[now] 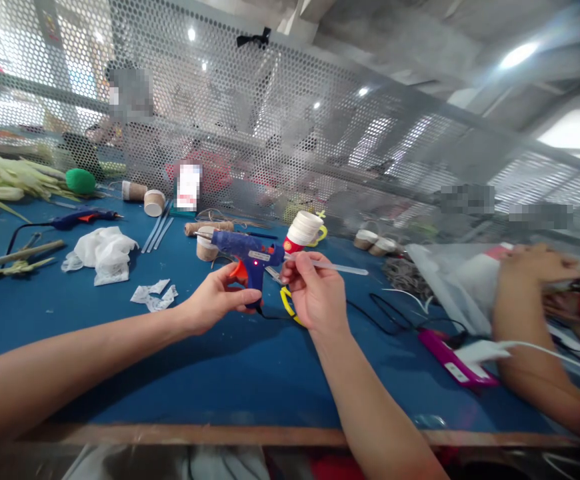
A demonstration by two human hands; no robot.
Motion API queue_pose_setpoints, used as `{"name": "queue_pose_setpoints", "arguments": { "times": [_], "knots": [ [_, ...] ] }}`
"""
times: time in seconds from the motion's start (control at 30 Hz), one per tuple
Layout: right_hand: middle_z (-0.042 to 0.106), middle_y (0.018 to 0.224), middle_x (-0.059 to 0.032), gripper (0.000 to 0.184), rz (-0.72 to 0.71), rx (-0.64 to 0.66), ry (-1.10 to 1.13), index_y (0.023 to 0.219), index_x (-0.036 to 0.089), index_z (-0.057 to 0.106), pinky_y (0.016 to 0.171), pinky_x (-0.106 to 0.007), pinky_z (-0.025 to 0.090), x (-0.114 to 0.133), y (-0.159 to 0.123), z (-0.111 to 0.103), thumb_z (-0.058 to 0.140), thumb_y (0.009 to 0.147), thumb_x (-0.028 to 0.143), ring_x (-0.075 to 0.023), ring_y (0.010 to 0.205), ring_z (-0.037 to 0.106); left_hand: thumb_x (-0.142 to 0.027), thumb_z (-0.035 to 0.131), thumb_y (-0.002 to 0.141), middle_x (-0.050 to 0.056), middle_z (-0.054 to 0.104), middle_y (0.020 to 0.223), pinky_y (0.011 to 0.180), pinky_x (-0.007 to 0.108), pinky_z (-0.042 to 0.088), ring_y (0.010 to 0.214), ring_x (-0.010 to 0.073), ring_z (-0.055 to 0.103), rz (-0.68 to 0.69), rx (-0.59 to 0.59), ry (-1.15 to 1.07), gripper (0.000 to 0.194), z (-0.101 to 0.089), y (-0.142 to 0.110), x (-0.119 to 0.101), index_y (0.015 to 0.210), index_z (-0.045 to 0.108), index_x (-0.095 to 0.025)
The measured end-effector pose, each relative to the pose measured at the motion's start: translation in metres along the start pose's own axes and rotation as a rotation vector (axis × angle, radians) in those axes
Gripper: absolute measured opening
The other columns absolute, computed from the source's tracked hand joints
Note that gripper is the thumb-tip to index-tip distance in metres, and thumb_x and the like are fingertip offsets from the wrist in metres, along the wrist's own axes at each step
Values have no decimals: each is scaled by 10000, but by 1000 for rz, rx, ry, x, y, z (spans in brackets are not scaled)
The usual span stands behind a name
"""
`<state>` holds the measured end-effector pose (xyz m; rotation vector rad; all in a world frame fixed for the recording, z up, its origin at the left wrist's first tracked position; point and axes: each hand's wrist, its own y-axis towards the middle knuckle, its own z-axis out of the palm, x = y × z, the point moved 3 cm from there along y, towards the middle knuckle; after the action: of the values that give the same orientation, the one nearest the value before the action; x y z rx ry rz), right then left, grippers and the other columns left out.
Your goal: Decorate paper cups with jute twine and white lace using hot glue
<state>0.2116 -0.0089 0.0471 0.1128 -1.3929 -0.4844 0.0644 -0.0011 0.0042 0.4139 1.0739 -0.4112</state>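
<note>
A blue hot glue gun (247, 251) with an orange trigger and a lit red light is held above the table, its nozzle pointing left. The fingers of my left hand (220, 297) are wrapped round its handle. Behind the gun, my right hand (320, 290) pinches a translucent glue stick (347, 269) that lines up with the gun's rear end; whether its tip is inside is hidden by the fingers. Below the hands lie yellow-handled scissors (290, 305), partly covered by my right hand. A stack of paper cups (304, 230) stands just beyond.
On the blue table (195, 380) lie white lace cloth (103, 253), spare glue sticks (157, 233), a second glue gun (84, 218) and a twine roll (209, 228). A purple power strip (455, 360) with cords sits right, near a co-worker's arm (525, 320). Perforated mesh (270, 133) rises behind.
</note>
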Motion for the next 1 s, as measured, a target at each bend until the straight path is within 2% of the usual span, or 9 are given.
{"name": "queue_pose_setpoints", "arguments": {
  "times": [0.17,0.3,0.5,0.63,0.73,0.83,0.93,1.0],
  "knots": [
    [497,564,50,308,19,-19,-8,638,210,462,457,-238,419,-6,0,1,664,680,439,-87,479,493,-288,769,598,-17,625,778,599,236,501,626,91,605,19,-9,40,387,-1,1,1,901,560,-166],
    [487,538,56,360,44,-33,67,600,203,442,435,-222,391,-8,1,3,698,647,451,-79,464,475,-287,765,603,-19,624,763,580,226,487,599,82,594,16,-6,51,374,1,0,0,880,553,-155],
    [512,550,45,363,98,15,126,647,195,511,456,-231,403,-8,-1,8,722,612,488,-86,483,479,-283,759,618,-14,626,773,585,225,475,614,88,600,15,7,28,364,0,0,2,891,553,-159],
    [567,626,40,331,49,58,143,761,208,535,481,-236,442,-7,-3,10,726,629,443,-90,512,514,-274,754,628,-6,622,809,604,226,477,632,86,600,17,8,36,372,-3,1,4,923,561,-157],
    [559,613,51,287,31,51,137,710,202,523,490,-222,457,-8,-3,9,734,638,384,-77,507,524,-275,753,627,-6,618,803,617,235,481,639,92,602,16,4,54,366,-5,1,6,917,563,-155],
    [545,577,57,295,31,67,150,682,196,532,472,-211,447,-8,-1,8,744,626,394,-71,486,513,-277,752,626,-8,622,795,614,242,480,637,100,604,24,7,65,360,-5,2,6,913,568,-162],
    [559,592,43,336,15,149,87,716,200,548,499,-229,457,-5,5,3,710,639,485,-91,521,537,-270,762,607,-4,629,791,611,245,481,641,105,605,25,-9,44,362,-4,4,3,899,575,-163],
    [612,704,4,395,-3,215,-127,828,206,566,564,-264,482,-4,15,-6,634,676,564,-128,627,589,-268,765,600,2,630,805,622,258,491,658,115,614,29,-49,8,364,-5,5,0,889,572,-162]
  ]
}}
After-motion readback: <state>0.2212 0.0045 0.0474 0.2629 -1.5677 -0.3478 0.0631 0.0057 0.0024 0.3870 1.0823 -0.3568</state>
